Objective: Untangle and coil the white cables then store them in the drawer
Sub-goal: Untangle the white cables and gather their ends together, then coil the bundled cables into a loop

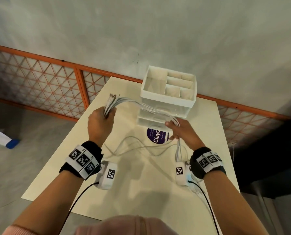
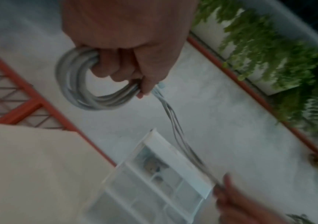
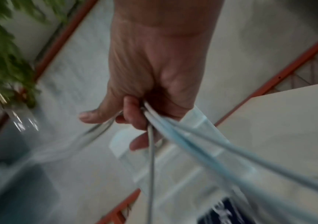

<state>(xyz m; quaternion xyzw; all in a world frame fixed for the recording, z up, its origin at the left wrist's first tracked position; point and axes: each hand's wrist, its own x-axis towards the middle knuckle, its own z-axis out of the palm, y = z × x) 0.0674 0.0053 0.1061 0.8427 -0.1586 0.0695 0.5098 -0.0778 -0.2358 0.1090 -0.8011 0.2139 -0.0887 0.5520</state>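
1. Two bare hands are working a bundle of white cables (image 1: pixel 141 106) above a pale table (image 1: pixel 83 167), just in front of a small white drawer unit (image 1: pixel 168 97) that is standing at the table's far end.

2. Left of the drawer unit, the left hand (image 1: pixel 100 123) is clenching the gathered loops, with the plug ends poking up past the knuckles. In the left wrist view the fingers (image 2: pixel 114 66) are curling through a round coil (image 2: pixel 77 91), probably so the finished turns cannot spring apart.

3. Directly in front of the drawer unit, the right hand (image 1: pixel 182 131) is grasping the loose strands. In the right wrist view several cables are running through its curled fingers (image 3: pixel 133 116), likely so they can slide and straighten before the next turn.

4. Between the hands, the cables are stretching in a shallow arc across the drawer unit's front, apparently kept taut to pull out twists.

5. Below the hands, the slack lengths are trailing in loose curves over the table, nearer the person than the drawer unit, so the coiling looks partly done.

6. Against the drawer unit's base, a purple round sticker (image 1: pixel 155 138) is lying on the table, partly hidden by the right hand.

7. Drawers on the unit are appearing closed, though the front is partly hidden; its divided top tray is sitting open upward, and nothing is stored yet.
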